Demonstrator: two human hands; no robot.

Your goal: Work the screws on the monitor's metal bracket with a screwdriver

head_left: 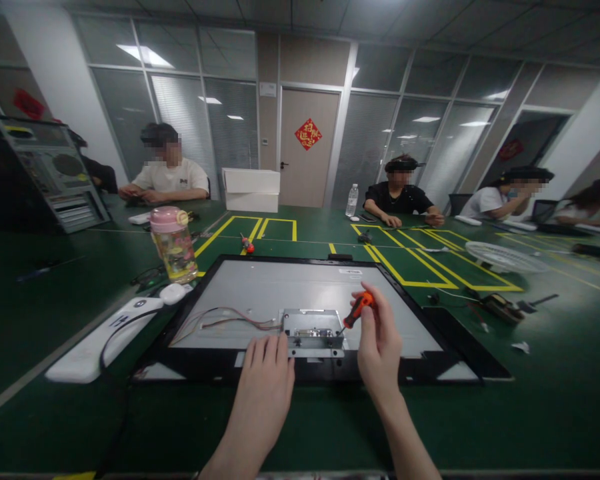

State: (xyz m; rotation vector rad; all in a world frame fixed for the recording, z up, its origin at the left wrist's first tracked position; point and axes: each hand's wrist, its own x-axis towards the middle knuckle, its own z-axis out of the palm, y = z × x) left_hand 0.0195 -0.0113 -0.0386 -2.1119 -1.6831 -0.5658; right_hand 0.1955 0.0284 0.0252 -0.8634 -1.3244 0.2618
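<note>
A monitor panel [260, 283] lies back-side up on the green table, with a black frame around its grey metal back. A small metal circuit box [313, 328] sits at its near edge, with thin coloured wires [230, 317] running left from it. My left hand [265, 377] lies flat, fingers together, on the panel's near edge just left of the box. My right hand [377, 343] is closed round an orange-handled screwdriver [356, 311], whose tip points down at the box's right side.
A white power strip [100, 340] with a black cable lies left of the panel, beside a pink-lidded bottle [174, 245]. A computer case [55, 173] stands far left. Other people sit at the far side. A white fan grille [505, 257] and small tools lie to the right.
</note>
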